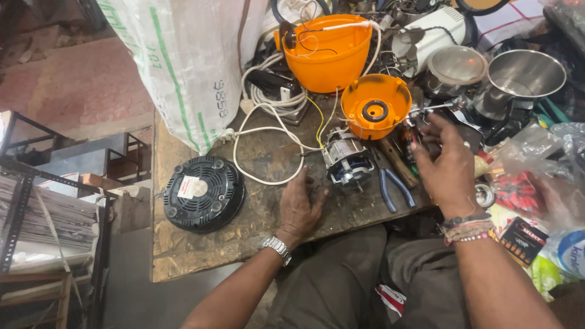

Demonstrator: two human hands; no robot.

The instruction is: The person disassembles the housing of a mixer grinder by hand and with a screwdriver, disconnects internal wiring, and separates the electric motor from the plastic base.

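Observation:
My left hand [300, 207] rests flat on the worn wooden bench [201, 247], fingers spread, holding nothing, just in front of a small electric motor [347, 161]. My right hand [443, 163] reaches among tools to the right of the motor, its fingers around a dark slim tool with a red and green handle [409, 141]. An orange round housing part [375, 108] lies behind the motor, and a larger orange bowl-shaped housing [326, 50] sits further back with wires on it. A white cord [268, 131] loops between them.
A black round base cover [203, 193] lies at the bench's left. Blue-handled pliers [390, 187] lie by the motor. A white woven sack [183, 61] stands at the back left, steel jars [518, 76] at the back right, plastic bags [536, 176] on the right.

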